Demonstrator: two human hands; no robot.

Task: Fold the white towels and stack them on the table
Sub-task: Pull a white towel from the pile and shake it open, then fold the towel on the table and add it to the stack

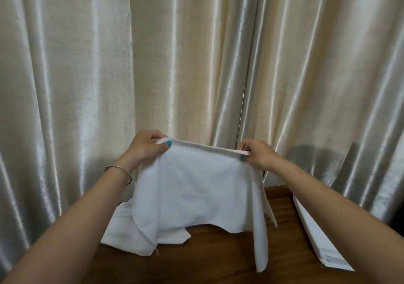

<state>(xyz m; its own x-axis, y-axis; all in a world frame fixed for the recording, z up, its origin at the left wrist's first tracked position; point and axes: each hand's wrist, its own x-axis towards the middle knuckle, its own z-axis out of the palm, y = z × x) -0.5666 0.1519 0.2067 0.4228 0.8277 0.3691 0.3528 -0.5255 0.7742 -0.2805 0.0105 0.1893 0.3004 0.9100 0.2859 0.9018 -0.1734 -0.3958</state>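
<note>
We hold a towel (196, 187) up in the air above the bench (218, 257), one top corner in each grip. Our left hand (146, 147) pinches the left corner between thumb and curled fingers, the thumb lying on the near face of the cloth. Our right hand (256, 153) pinches the right corner the same way, fingers closed tight on the hem. Between the two grips the top edge runs taut and nearly level, dropping a little toward the right grip.

Below the grips the towel hangs as a sheet facing us; under the right grip a long strip of it trails lowest, down in front of the bench, though we cannot tell whether it touches. Under the left grip, behind the hanging cloth, a loose pile (131, 235) of white towels lies crumpled on the bench. Well to the right of the right grip, a folded stack (323, 246) sits at the bench's edge. A bangle (122, 172) circles our left wrist. Beyond both grips hangs a curtain (196, 54).
</note>
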